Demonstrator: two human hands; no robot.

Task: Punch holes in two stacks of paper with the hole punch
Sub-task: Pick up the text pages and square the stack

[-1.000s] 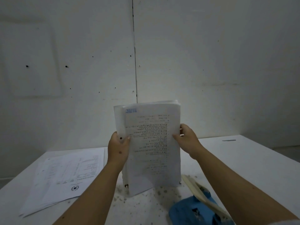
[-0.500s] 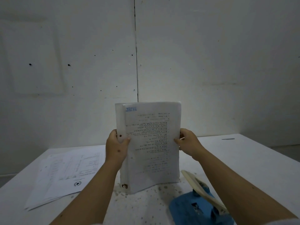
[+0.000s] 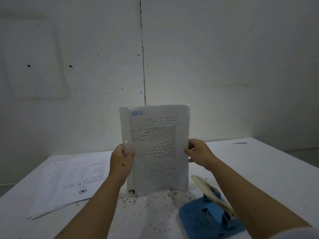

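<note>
On the white table (image 3: 259, 163), littered with punched chads, left hand (image 3: 120, 163) and right hand (image 3: 200, 152) clasp the upright white printed paper stack (image 3: 158, 152) by its edges (sheets visibly offset), risking misaligned holes at the blue hole punch (image 3: 210, 216).

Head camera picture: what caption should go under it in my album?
Two hands, left and right, hold a paper stack upright beside a blue hole punch.

A pale wall (image 3: 224, 57) stood behind, split by a dark vertical seam (image 3: 143, 66) and dotted with small holes. A white table (image 3: 259, 161) met it; the light was dim.
</note>
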